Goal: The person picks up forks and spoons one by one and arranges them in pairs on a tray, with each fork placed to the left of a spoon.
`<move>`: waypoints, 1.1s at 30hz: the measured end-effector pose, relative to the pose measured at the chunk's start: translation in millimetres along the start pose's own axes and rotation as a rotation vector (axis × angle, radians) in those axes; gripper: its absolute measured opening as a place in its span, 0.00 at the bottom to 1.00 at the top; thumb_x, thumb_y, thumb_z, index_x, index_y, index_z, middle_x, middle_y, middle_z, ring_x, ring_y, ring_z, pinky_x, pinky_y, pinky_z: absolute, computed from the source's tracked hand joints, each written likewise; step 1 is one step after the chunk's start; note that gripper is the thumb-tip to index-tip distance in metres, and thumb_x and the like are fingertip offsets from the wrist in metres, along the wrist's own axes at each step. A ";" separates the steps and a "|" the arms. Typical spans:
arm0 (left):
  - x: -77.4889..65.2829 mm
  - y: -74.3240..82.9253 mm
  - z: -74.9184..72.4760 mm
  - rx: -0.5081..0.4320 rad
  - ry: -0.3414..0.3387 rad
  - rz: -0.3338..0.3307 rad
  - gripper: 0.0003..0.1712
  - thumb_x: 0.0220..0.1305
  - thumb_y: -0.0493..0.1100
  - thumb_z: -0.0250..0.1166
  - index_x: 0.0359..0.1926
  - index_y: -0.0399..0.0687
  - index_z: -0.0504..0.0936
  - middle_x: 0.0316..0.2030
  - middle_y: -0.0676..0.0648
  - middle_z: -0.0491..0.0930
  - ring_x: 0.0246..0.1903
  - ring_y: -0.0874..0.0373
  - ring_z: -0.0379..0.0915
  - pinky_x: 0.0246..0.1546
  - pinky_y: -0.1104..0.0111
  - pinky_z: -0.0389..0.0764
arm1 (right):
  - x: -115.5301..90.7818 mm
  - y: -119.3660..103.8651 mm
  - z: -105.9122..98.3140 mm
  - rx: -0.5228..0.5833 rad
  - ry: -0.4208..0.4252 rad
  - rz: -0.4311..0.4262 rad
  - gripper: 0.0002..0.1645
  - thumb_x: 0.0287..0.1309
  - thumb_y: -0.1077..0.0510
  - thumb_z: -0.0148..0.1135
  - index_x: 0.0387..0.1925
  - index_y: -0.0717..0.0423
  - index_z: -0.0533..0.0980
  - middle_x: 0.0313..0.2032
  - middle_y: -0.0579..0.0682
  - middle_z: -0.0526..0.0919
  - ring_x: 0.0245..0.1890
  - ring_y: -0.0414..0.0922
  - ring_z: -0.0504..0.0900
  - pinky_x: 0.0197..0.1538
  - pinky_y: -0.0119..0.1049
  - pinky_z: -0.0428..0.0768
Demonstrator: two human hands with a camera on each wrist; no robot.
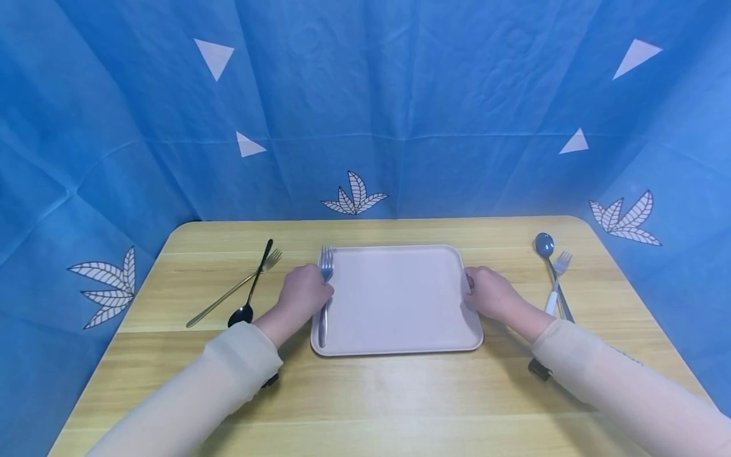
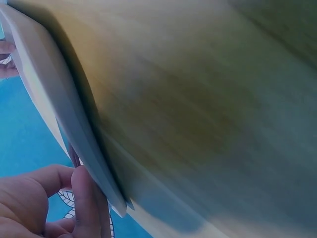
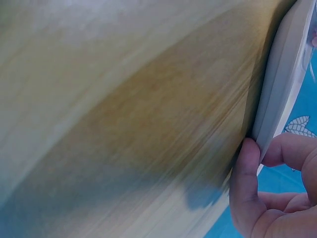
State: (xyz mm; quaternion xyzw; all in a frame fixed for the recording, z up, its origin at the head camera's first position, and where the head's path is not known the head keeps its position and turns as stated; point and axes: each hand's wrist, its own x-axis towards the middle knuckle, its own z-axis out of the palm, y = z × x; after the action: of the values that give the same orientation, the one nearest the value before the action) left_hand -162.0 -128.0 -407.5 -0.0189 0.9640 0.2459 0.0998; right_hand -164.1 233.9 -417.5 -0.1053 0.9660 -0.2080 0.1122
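A pale rectangular tray point(image 1: 400, 301) lies level over the middle of the wooden table, with a hand at each short side. My left hand point(image 1: 305, 293) pinches its left rim; in the left wrist view, thumb and finger meet at the tray's edge point(image 2: 74, 109). Along the tray's left side lies a silver fork point(image 1: 323, 320), tines pointing away, its middle hidden behind that hand. On the right rim my right hand point(image 1: 491, 293) has its grip, and the right wrist view has thumb and fingers point(image 3: 245, 158) pinching the tray edge point(image 3: 280, 84).
Left of the tray, a gold-handled fork point(image 1: 219, 301) crosses a black spoon point(image 1: 241, 315). At right, a white-handled fork point(image 1: 551, 301) crosses a dark-handled spoon point(image 1: 544, 244), partly beside the right sleeve point(image 1: 605, 368). A blue curtain point(image 1: 400, 95) hangs behind the table point(image 1: 388, 406).
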 end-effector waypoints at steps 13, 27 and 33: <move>-1.5 11.6 7.0 0.069 -0.016 -0.037 0.07 0.59 0.34 0.60 0.25 0.40 0.77 0.21 0.44 0.76 0.19 0.54 0.75 0.15 0.68 0.75 | -0.1 0.8 1.2 0.012 -0.006 0.003 0.07 0.49 0.68 0.62 0.27 0.59 0.71 0.22 0.50 0.70 0.24 0.47 0.71 0.28 0.39 0.72; -3.1 15.3 10.4 0.082 0.014 -0.013 0.07 0.59 0.34 0.61 0.24 0.40 0.76 0.20 0.44 0.75 0.18 0.55 0.76 0.15 0.69 0.76 | 1.3 3.9 2.9 0.016 -0.003 0.003 0.08 0.49 0.67 0.62 0.28 0.59 0.70 0.23 0.50 0.69 0.25 0.47 0.70 0.27 0.39 0.71; -3.0 15.9 11.7 0.081 0.015 -0.009 0.07 0.59 0.34 0.61 0.24 0.39 0.77 0.21 0.44 0.75 0.19 0.54 0.76 0.17 0.68 0.77 | 2.0 4.2 2.4 0.005 -0.008 0.007 0.07 0.50 0.67 0.63 0.29 0.59 0.71 0.25 0.52 0.72 0.26 0.48 0.72 0.29 0.40 0.72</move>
State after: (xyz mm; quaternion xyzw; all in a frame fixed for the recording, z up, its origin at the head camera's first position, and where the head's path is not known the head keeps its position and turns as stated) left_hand -158.2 -108.5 -409.5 -0.0207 0.9737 0.2062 0.0945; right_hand -166.0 236.3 -421.8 -0.1025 0.9654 -0.2096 0.1168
